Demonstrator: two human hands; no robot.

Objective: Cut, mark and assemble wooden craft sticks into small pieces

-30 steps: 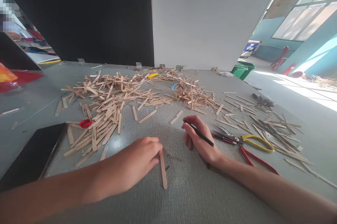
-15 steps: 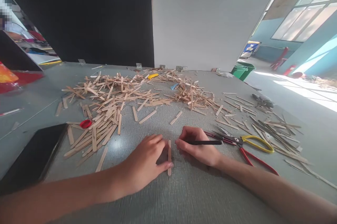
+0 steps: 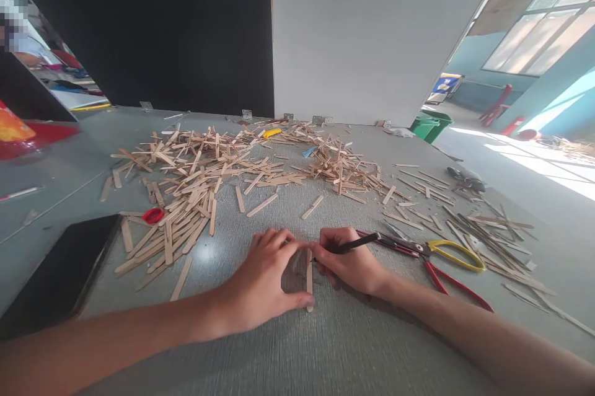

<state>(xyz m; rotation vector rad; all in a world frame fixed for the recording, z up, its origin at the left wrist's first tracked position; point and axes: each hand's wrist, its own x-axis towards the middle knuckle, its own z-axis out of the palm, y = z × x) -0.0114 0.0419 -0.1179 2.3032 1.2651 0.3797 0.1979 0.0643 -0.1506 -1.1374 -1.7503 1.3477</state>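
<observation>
Pressing a wooden stick (image 3: 309,278) flat on the table (image 3: 334,340) with left hand (image 3: 264,281), fingers spread, thumb at its near end. Pinching a black pen (image 3: 346,245) in right hand (image 3: 351,267), tip at the stick. Beyond, scissors (image 3: 437,253) and heaped sticks (image 3: 199,173).

Left grip (image 3: 260,284), right grip (image 3: 351,266), forearms (image 3: 116,346) bare to frame edge; nails seemingly short.

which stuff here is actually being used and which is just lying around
In use: stick, pinned flat by the left hand; pen in the right hand, tip at the stick.
Lying about: heap of sticks, scissors, red ring, black slab, all untouched.
</observation>
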